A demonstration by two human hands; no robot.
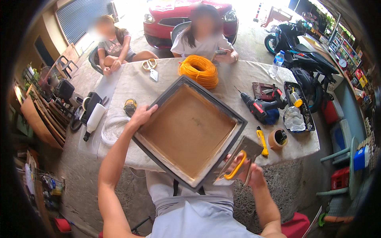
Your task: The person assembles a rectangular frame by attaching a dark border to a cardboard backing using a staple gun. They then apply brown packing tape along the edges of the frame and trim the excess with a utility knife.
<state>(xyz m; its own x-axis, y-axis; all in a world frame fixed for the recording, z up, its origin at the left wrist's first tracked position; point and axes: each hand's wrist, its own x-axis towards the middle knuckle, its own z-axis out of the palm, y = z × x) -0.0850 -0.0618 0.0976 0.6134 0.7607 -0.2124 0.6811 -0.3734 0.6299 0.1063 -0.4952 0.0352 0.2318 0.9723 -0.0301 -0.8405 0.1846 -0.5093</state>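
Note:
My left hand [143, 116] grips the left corner of a square black-edged frame [238, 113], its fingers reaching behind and over the rim. Inside the frame is a brown panel, with a pale, rough strip along the inner edges. The frame is tilted over the table's near edge and my lap. Close to its lower right side, my right hand [252, 171] is closed around a grey metal hand tool [251, 147] with a yellow-orange loop handle. I cannot make out the tool's exact kind. Part of my right fingers is hidden behind it.
On the cloth-covered table [166, 65] lie an orange cord coil [198, 71], scissors [151, 69], a tape measure [129, 107], white cord [113, 129], a cordless drill [260, 107], a yellow utility knife [262, 141] and a cup [277, 139]. Two people sit across; one holds a phone [220, 52].

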